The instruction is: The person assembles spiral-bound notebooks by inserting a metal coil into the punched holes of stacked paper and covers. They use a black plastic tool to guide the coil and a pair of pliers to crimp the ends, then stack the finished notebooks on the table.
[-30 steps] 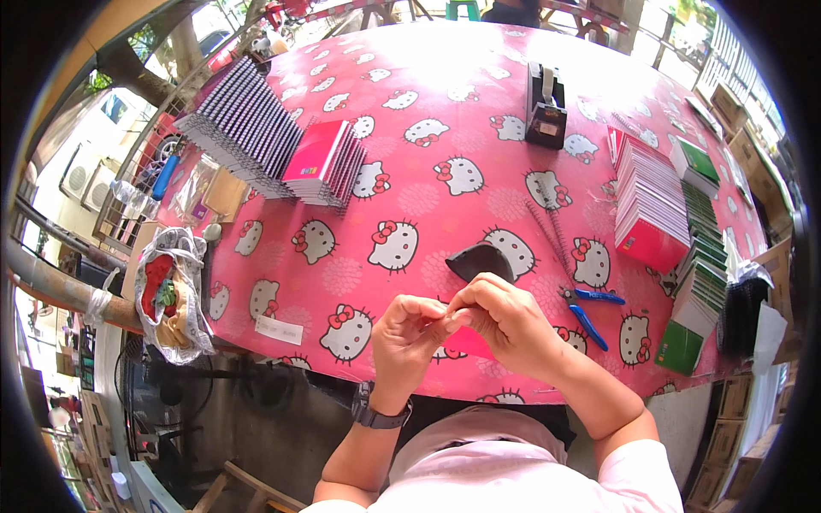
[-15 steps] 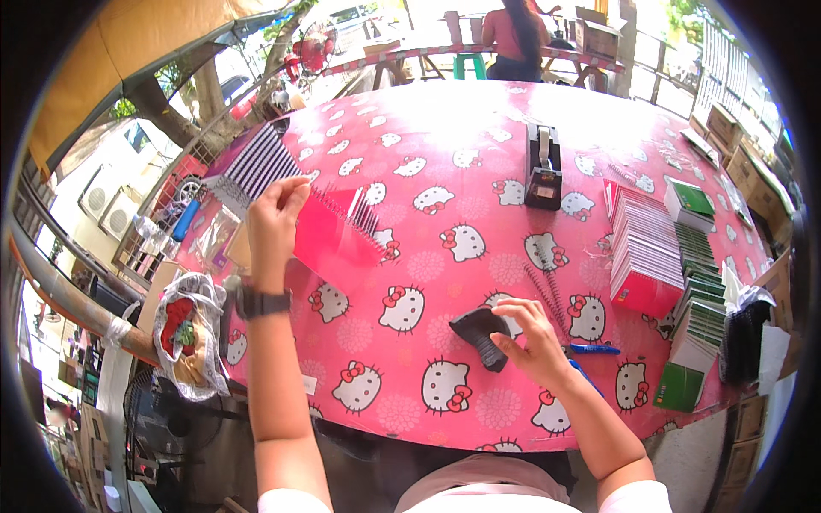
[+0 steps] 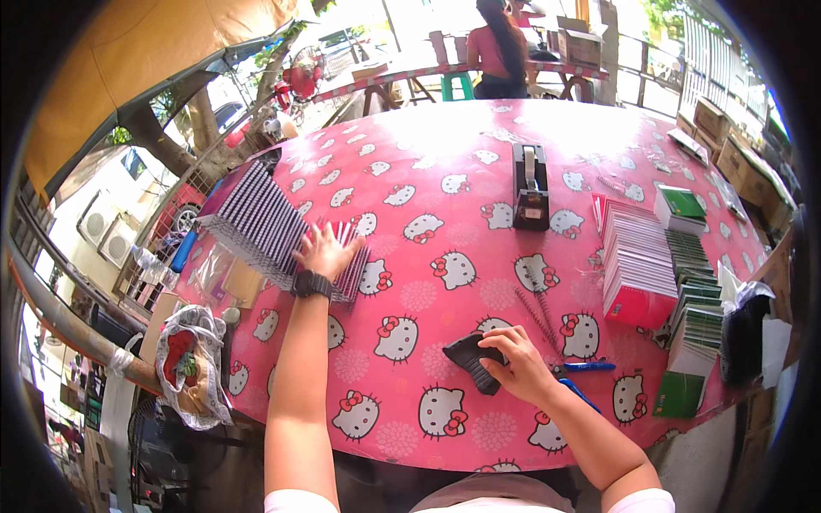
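My left hand [image 3: 325,255] lies with fingers spread over a small row of red spiral notebooks [image 3: 349,265], beside a longer row of spiral-bound notebooks with dark coils [image 3: 256,218]. Toward the middle front, my right hand [image 3: 520,366] is closed over the right edge of a black object with a ribbed side [image 3: 473,361]; its exact kind is not clear. Right of that hand lie a blue-handled tool [image 3: 588,367] and another blue handle [image 3: 579,393], partly hidden by my wrist. Loose wire coils [image 3: 537,321] rest just beyond it.
A black tape dispenser [image 3: 531,192] stands mid-table on the pink patterned cover. At right are a row of red-covered notebooks [image 3: 637,265] and green-covered ones [image 3: 688,342]. A plastic bag [image 3: 190,363] hangs at the left edge. A person [image 3: 499,53] sits beyond the far edge.
My left hand has opened from a pinch and come down onto the small notebook row. The red cover that lay slanted there no longer shows. My right hand stays at the black object.
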The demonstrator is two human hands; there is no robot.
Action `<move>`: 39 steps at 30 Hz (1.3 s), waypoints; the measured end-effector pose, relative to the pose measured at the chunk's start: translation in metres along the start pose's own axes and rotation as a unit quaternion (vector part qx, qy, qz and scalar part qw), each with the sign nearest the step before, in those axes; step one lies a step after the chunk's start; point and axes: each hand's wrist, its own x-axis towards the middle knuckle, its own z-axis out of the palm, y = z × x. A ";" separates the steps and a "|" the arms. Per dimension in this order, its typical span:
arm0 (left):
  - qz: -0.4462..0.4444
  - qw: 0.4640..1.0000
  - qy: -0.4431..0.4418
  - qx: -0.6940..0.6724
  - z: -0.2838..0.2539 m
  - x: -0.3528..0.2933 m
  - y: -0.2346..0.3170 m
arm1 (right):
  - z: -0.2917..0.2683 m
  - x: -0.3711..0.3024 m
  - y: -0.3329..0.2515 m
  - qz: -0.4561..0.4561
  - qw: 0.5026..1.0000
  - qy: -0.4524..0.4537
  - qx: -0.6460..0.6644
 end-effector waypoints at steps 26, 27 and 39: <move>0.218 0.905 0.206 -0.301 -0.015 -0.065 -0.017 | -0.198 -0.033 0.082 0.047 0.899 0.229 -0.369; 0.267 0.875 0.202 -0.349 -0.020 -0.091 -0.002 | -0.205 -0.037 0.078 0.060 0.896 0.236 -0.372; 0.351 0.757 -0.162 -0.527 0.034 -0.289 -0.001 | -0.043 -0.013 -0.080 -0.078 0.995 -0.043 0.033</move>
